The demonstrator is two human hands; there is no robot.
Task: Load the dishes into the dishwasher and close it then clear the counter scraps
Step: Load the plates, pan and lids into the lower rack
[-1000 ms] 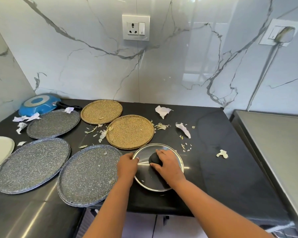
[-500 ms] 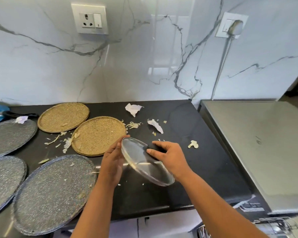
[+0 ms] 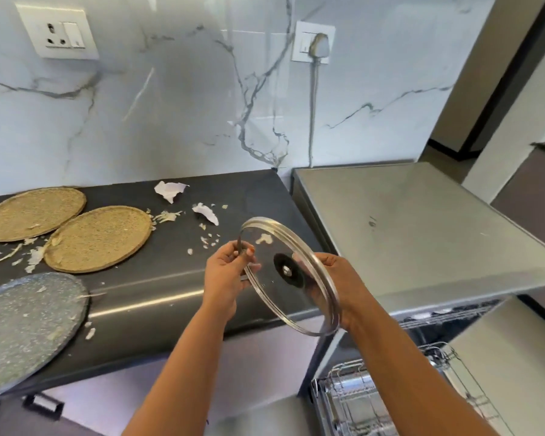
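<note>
Lid [image 3: 291,278] held between both hands before the counter [image 3: 170,278], left of the dishwasher rack [image 3: 375,401]

Both bare forearms enter from the lower edge and converge toward the centre, raised in front of the body. Left hand [image 3: 225,276] — palm turned inward, fingers curled, thumb and fingertips pinching the near-left rim of the glass lid [image 3: 288,278]. Right hand [image 3: 340,283] — seen through and behind the glass on the lid's far side, fingers curled toward its knob, wrist bent slightly inward. The two hands are level with each other, close but apart.
</note>
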